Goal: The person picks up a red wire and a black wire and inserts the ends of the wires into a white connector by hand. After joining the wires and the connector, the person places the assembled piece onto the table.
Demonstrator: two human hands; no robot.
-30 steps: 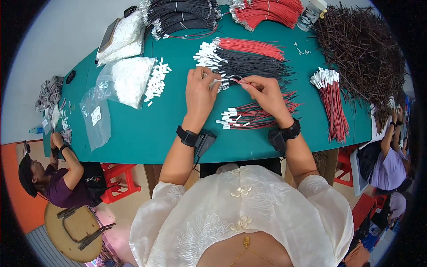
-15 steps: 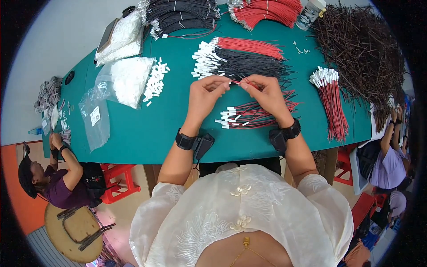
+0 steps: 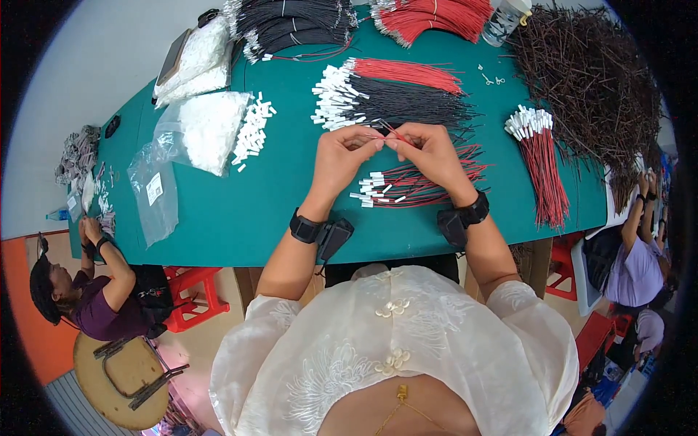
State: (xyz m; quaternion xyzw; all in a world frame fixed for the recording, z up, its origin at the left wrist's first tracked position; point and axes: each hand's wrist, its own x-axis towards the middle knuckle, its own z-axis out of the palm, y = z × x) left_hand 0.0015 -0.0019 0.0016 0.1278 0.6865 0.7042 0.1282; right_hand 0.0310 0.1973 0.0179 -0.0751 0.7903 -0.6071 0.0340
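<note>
Over green table [image 3: 218, 225] | hands [image 3: 340, 161] [image 3: 430, 155] pinching red wire [image 3: 385, 138] | open room between forearms [image 3: 287, 254], down to near edge [image 3: 396, 260]

The wearer has two hands [image 3: 337, 158], two wristbands [image 3: 476, 209], one pendant [image 3: 402, 393]

Fingers [image 3: 374, 147] of the left hand [image 3: 339, 156] and right hand [image 3: 434, 154] hide part of the red wire [image 3: 398, 135] between them. At twelve o'clock the upper edge cuts off the black bundles [image 3: 297, 27] and red bundle [image 3: 436, 18]. At nine o'clock, what a co-worker's hands [image 3: 91, 230] hold is too small to tell. Toward two o'clock, brown strands [image 3: 596, 80] hide the surface [image 3: 276, 218].
</note>
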